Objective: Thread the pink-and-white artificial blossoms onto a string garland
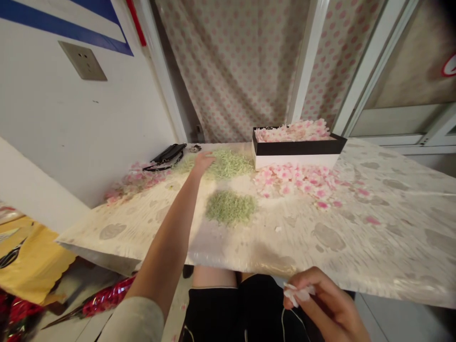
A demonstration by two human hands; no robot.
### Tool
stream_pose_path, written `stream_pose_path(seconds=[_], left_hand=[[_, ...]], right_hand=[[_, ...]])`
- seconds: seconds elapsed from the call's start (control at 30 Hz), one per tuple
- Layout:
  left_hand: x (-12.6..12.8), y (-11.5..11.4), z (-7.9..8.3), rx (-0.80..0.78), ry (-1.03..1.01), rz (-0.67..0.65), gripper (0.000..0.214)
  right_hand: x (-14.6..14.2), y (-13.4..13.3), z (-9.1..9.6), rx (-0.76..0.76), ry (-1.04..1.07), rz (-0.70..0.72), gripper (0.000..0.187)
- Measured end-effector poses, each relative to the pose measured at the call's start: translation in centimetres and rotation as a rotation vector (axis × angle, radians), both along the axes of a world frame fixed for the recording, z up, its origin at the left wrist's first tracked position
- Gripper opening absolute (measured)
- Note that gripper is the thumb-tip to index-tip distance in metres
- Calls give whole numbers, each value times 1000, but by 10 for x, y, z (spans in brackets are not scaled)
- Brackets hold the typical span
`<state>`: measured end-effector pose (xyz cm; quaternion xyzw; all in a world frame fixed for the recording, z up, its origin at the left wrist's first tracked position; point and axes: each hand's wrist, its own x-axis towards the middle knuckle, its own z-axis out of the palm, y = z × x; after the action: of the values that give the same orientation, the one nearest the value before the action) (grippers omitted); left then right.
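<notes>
My left hand [203, 163] reaches across the table and rests at the near edge of a mound of pale green shredded filler [228, 164], with nothing visible in it. A second green mound [230, 207] lies closer to me. My right hand [320, 304] is low at the table's front edge, off to the right, pinching a small white petal-like piece [297, 294]. A thin white thread [290, 323] hangs below it. Loose pink-and-white artificial blossoms [294, 183] lie in front of a black-rimmed white box [298, 158] full of similar blossoms.
More pink blossoms [137, 179] lie at the table's left, near a black bag [167, 154]. A patterned plastic sheet [320, 237] covers the table. Behind it hangs a polka-dot curtain [231, 71]. Red foil [107, 297] and yellow material [32, 261] lie below left.
</notes>
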<state>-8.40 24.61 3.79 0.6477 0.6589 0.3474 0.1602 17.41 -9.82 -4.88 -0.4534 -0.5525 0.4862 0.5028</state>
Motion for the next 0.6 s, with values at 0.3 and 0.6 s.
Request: stream_pose_path(seconds=[0.3, 0.6], left_hand=[[52, -2, -2, 137, 177, -354, 32], [-10, -6, 33, -60, 245, -359, 27]], right_hand=[[-4, 1, -3, -71, 15, 36, 19], [-15, -1, 4, -189, 74, -103, 25]])
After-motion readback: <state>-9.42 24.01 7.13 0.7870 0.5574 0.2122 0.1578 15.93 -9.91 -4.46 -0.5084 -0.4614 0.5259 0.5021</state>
